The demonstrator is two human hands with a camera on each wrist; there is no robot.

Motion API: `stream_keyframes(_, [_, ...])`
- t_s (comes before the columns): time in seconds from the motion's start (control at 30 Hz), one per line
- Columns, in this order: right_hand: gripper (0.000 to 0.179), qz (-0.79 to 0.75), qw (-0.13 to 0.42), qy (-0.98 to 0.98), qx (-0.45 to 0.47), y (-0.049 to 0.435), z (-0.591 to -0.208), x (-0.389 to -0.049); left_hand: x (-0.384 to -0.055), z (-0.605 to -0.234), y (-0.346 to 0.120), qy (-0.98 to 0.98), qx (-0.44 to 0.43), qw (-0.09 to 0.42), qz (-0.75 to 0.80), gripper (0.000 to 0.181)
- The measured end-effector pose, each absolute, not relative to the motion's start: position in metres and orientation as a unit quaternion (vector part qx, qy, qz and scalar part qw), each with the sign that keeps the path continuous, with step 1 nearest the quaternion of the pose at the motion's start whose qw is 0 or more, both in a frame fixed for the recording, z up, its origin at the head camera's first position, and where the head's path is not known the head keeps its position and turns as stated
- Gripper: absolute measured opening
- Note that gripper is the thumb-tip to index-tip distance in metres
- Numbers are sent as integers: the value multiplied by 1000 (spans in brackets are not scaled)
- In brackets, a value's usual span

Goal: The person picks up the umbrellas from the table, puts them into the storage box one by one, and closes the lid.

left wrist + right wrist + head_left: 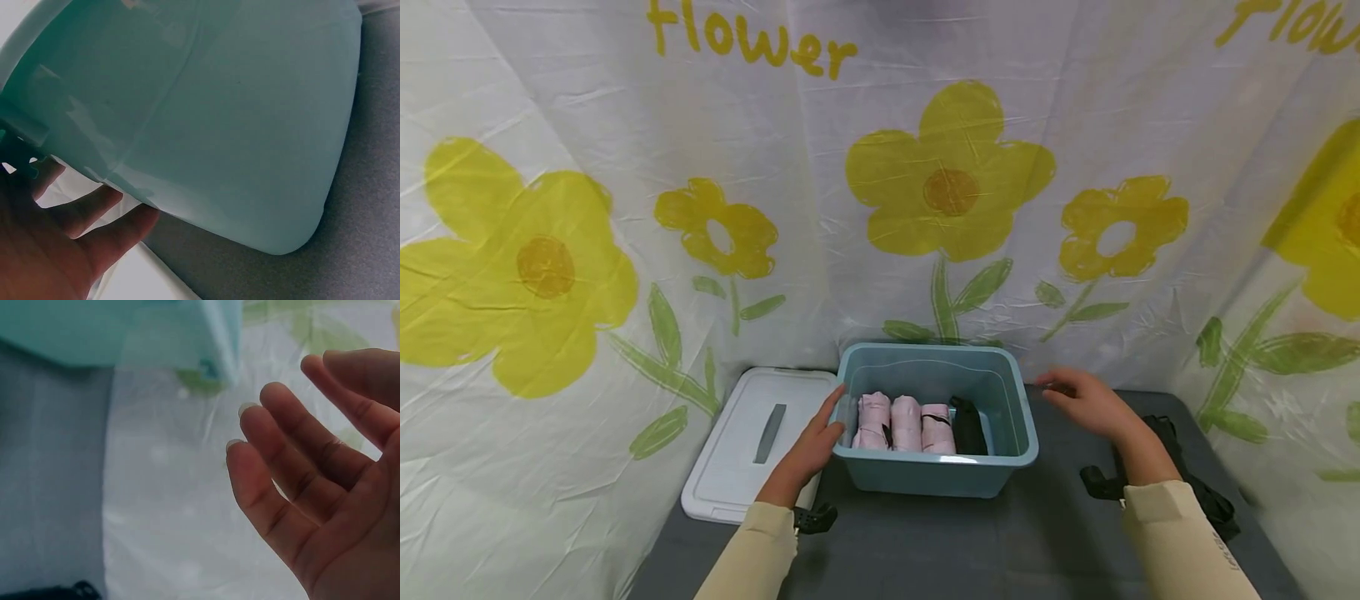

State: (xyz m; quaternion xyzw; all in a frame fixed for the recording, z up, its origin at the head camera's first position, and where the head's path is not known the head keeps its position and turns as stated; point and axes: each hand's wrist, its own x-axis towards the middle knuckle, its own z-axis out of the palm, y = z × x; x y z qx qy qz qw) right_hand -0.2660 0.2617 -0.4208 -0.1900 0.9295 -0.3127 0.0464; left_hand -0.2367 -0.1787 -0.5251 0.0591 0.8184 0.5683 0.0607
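A blue-green plastic bin stands on the dark table, holding several rolled bundles in a row. Pink rolls take the left and middle of its floor, with a black roll at their right. My left hand touches the bin's left rim with extended fingers; in the left wrist view its fingers reach against the bin's outer wall, their tips partly hidden. Just right of the bin, my right hand hovers apart from it, fingers loosely bent and holding nothing.
A white lid with a grey handle lies left of the bin. Black fabric or straps lie on the dark table at the right, partly behind the right forearm. A flower-printed white curtain hangs close behind the bin.
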Motion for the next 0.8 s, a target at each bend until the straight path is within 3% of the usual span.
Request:
stream_keyframes(0.33, [37, -276, 78, 948, -135, 298, -451, -258, -228, -501, -176, 815, 48, 79, 572, 64])
stream_keyframes(0.5, [39, -263, 69, 954, -123, 312, -468, -255, -221, -488, -174, 811, 53, 87, 576, 64])
stream_keyframes(0.8, [41, -239, 35, 965, -103, 334, -493, -248, -238, -527, -179, 817, 50, 60, 572, 64])
